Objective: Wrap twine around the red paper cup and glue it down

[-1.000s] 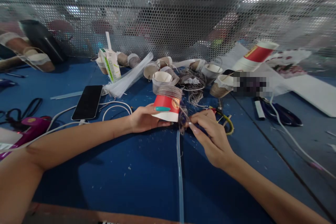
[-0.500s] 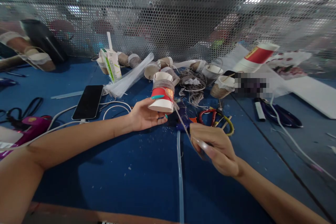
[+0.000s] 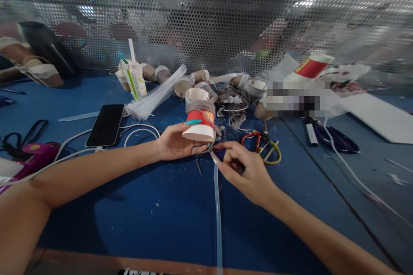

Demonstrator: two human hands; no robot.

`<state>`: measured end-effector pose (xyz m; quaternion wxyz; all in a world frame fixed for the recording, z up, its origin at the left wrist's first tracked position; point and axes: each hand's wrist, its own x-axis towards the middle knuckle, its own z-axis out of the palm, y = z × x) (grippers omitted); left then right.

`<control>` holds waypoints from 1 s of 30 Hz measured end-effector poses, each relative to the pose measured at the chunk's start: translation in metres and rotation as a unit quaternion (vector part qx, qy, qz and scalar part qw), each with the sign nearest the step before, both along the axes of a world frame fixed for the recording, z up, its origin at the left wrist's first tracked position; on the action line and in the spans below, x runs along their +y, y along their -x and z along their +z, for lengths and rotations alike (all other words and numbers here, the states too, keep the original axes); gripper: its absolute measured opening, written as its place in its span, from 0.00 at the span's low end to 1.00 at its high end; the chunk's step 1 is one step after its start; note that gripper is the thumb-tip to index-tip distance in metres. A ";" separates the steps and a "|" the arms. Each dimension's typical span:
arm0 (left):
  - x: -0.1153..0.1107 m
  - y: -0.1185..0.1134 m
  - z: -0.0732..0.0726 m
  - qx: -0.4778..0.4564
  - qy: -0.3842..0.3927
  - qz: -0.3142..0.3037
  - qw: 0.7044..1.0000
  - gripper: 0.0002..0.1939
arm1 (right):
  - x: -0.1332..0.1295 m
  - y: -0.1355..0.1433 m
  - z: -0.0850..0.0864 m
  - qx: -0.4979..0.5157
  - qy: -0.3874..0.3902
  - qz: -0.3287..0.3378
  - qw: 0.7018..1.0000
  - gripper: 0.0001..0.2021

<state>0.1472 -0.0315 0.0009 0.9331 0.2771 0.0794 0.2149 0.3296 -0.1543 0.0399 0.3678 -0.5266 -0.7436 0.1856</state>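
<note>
A red and white paper cup (image 3: 200, 132) rests tilted in my left hand (image 3: 176, 141), whose thumb presses its side while the fingers curl beneath. Grey twine (image 3: 200, 105) is wound round the upper part of the cup. From the cup's right side the loose end of the twine hangs down. My right hand (image 3: 247, 172) pinches that end between thumb and forefinger, just below and right of the cup. Under this hand, a glue stick (image 3: 218, 219) runs toward the front edge; the blue thing at its far end is mostly hidden.
Behind the cup lie a tangle of grey twine (image 3: 232, 99), several twine-wrapped cups and a bundle of clear glue sticks (image 3: 158, 92). Scissors (image 3: 274, 154) lie to the right. On the left are a phone (image 3: 106, 125), a white cable and a magenta tool (image 3: 40, 157).
My right hand has moved left and up, closer to the cup. The twine that was stretched taut between them now hangs slack. My left hand still holds the cup.
</note>
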 end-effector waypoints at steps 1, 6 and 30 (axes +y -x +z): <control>-0.001 0.000 0.000 0.001 -0.017 -0.007 1.000 0.31 | 0.001 0.002 0.000 0.016 0.021 0.008 1.000 0.07; -0.003 0.000 -0.004 0.013 -0.060 -0.023 0.998 0.27 | -0.001 0.011 0.002 0.013 0.019 -0.003 1.000 0.06; 0.004 0.000 -0.005 0.001 -0.009 0.000 1.000 0.27 | 0.008 -0.048 0.027 -0.303 -0.338 0.049 0.889 0.14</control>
